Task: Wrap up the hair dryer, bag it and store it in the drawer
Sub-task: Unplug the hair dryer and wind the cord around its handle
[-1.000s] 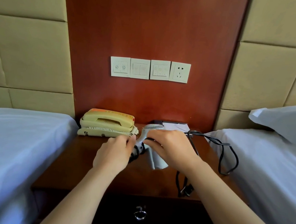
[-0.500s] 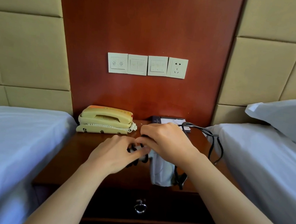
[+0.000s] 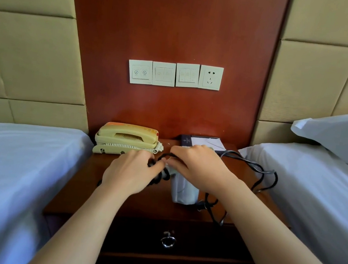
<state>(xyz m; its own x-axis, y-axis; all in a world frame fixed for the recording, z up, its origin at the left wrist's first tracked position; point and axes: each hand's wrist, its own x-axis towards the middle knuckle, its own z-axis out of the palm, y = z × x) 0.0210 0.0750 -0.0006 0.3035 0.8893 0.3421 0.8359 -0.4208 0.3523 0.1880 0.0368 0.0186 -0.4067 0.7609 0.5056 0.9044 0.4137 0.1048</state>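
So the grey hair dryer [image 3: 184, 192] is sitting on the nightstand [image 3: 137, 204], mostly hiding under the right hand [image 3: 199, 167] gripping it; the left hand [image 3: 130, 171] is pinching its black cord [image 3: 165, 176]. Print on the dark folder [image 3: 186, 141] behind is coming out too tiny to read.

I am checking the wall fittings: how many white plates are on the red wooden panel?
4, in one row above the telephone: three switch plates, then one socket plate at the right end.
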